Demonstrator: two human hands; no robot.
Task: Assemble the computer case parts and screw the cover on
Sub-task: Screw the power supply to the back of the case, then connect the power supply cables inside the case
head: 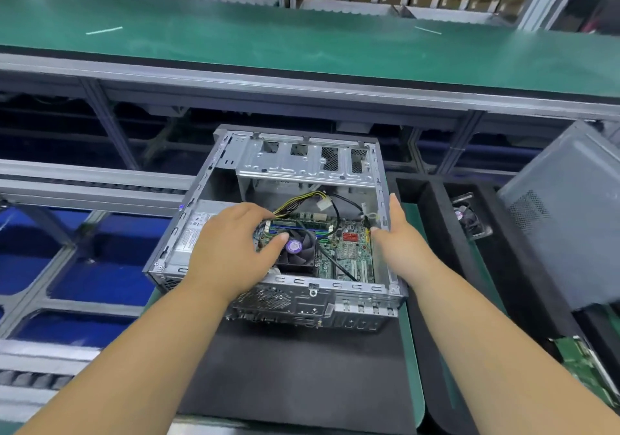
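Case (278, 230) sits mid-frame on the black mat (295, 367), open side up, board and fan exposed. Left hand (228, 250) reaches inside, fingers loosely curled over the fan (297, 248), gripping nothing I can make out. Right hand (394, 233) lies flat against the right wall, fingers straight. Cover (567, 220) leans at right of frame, nearer the right hand, grey with a vent patch.
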